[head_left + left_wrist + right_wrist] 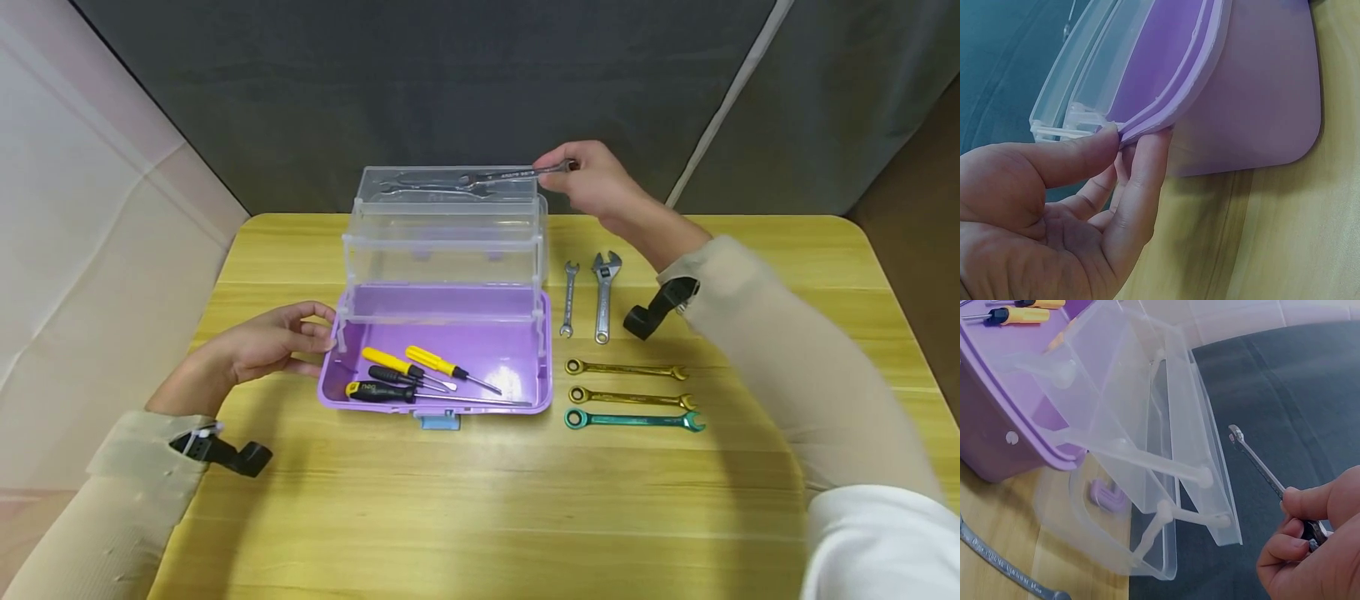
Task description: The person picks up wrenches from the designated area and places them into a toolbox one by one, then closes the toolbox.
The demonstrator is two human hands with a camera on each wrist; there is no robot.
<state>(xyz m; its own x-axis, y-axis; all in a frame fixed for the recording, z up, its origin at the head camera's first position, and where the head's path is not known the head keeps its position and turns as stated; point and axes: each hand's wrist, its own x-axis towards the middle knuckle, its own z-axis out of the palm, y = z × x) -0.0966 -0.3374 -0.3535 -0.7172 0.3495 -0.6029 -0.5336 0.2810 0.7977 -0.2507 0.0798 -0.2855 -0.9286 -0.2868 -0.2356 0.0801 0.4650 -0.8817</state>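
Observation:
An open purple toolbox (480, 410) stands mid-table, its clear trays (442, 242) swung up and back. My left hand (324, 335) pinches the box's left rim between thumb and index finger; the left wrist view shows that hand (1125, 134) on the purple lip (1210, 69). My right hand (567, 167) pinches the end of a silver wrench (510, 175) over the top tray, where another wrench (427, 190) lies. In the right wrist view the wrench (1260, 464) sticks out from my fingers (1300, 515) beside the trays (1147, 425).
Three screwdrivers, two yellow (390, 360) and one black (382, 392), lie in the purple base. Right of the box lie a small spanner (569, 298), an adjustable wrench (603, 296), two gold wrenches (626, 369) and a teal one (633, 420). Dark curtains hang behind the wooden table (480, 517).

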